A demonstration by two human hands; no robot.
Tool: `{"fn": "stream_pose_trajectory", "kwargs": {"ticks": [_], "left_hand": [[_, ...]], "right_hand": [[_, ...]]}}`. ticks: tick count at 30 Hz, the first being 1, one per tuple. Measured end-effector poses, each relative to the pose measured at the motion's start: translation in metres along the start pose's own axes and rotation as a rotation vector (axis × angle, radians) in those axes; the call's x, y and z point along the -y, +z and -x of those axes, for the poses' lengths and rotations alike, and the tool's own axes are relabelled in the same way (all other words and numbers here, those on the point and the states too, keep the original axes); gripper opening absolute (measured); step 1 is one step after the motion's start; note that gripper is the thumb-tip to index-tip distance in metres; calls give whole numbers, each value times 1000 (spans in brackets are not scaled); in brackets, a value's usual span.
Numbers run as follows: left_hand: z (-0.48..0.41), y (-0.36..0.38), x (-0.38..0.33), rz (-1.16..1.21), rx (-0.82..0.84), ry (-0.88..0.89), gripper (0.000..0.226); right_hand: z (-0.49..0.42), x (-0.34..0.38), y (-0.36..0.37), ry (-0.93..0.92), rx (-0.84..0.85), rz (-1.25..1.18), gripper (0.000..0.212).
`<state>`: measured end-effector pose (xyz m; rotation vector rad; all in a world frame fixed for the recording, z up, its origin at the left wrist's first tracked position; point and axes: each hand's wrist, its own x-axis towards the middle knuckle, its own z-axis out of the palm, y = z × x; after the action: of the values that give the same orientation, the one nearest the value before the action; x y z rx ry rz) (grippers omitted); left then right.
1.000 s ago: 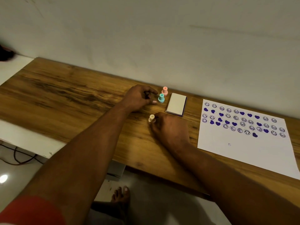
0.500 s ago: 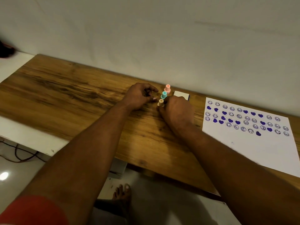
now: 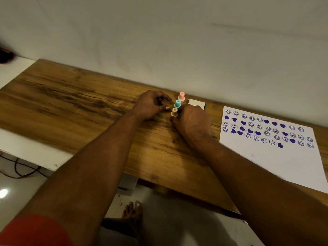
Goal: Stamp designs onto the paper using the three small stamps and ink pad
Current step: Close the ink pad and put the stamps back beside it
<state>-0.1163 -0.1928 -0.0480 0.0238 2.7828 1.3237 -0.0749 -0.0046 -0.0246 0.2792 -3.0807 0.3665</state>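
Note:
Three small stamps stand in a diagonal row on the wooden table [image 3: 74,103]: a pink stamp [image 3: 181,96] farthest back, a teal stamp [image 3: 177,103] in the middle and a beige stamp [image 3: 174,112] nearest. My right hand [image 3: 193,121] pinches the beige stamp between thumb and fingers. My left hand [image 3: 150,105] rests on the table just left of the row, fingers loosely curled, holding nothing. The shut white ink pad [image 3: 196,102] lies behind my right hand, partly hidden by it. The white paper [image 3: 284,160] lies to the right, its upper part covered with purple smileys and hearts.
A wall runs close behind the table. The table's front edge drops to a tiled floor, where a bare foot [image 3: 132,210] and a cable [image 3: 19,171] show. A white ledge [image 3: 26,150] adjoins the table at the left.
My right hand has carried the beige stamp from nearer the front edge back to the row, next to the teal stamp, and now covers much of the ink pad. My left hand has stayed put.

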Motion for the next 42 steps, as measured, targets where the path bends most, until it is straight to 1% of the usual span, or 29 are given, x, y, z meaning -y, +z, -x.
{"fn": "stream_pose_trajectory", "kwargs": {"ticks": [4, 7, 9, 11, 12, 14, 15, 16, 17, 18, 19, 20, 21, 23, 24, 25, 27, 30, 36, 42], "left_hand": [[2, -2, 0, 37, -9, -17, 35], [2, -5, 0, 87, -28, -46, 34], [2, -7, -1, 108, -24, -64, 33], [7, -7, -7, 108, -32, -72, 31], [10, -8, -12, 98, -71, -69, 28], [11, -12, -28, 45, -250, -6, 21], [12, -14, -43, -12, -344, 56, 21], [15, -13, -63, -86, -400, 139, 24], [20, -9, -85, -147, -416, 237, 28], [28, 1, -106, -184, -384, 322, 30], [40, 19, -125, -205, -305, 393, 33], [55, 44, -139, -247, -189, 435, 41], [74, 71, -149, -330, -41, 449, 55], [110, 122, -155, -568, 239, 401, 81], [123, 142, -154, -656, 333, 388, 87], [132, 157, -151, -710, 388, 384, 89], [141, 173, -143, -755, 417, 380, 89], [145, 180, -136, -810, 405, 383, 89], [146, 186, -130, -786, 381, 338, 94], [144, 185, -120, -745, 342, 360, 91]], "right_hand": [[14, -6, -15, -77, -103, 17, 45], [33, -44, -31, -74, -173, -39, 46], [49, -91, -39, -66, -141, -59, 53], [69, -140, -46, -22, -71, -20, 73], [79, -161, -48, 30, -52, -3, 83], [97, -193, -49, 149, -49, 0, 99], [103, -206, -51, 207, -54, 0, 105], [108, -218, -55, 263, -62, 0, 109], [111, -230, -59, 311, -68, -1, 112], [113, -242, -62, 346, -68, 0, 114], [116, -255, -66, 372, -61, 1, 117], [120, -266, -70, 383, -42, 3, 120], [125, -275, -71, 382, -15, 6, 124], [134, -287, -70, 365, 31, 14, 130], [139, -291, -69, 366, 44, 9, 133], [144, -294, -68, 372, 57, -1, 136], [150, -298, -65, 384, 81, -28, 143], [154, -301, -62, 381, 98, -18, 150], [151, -300, -59, 368, 121, -15, 151], [148, -297, -58, 369, 134, -21, 145]]}}
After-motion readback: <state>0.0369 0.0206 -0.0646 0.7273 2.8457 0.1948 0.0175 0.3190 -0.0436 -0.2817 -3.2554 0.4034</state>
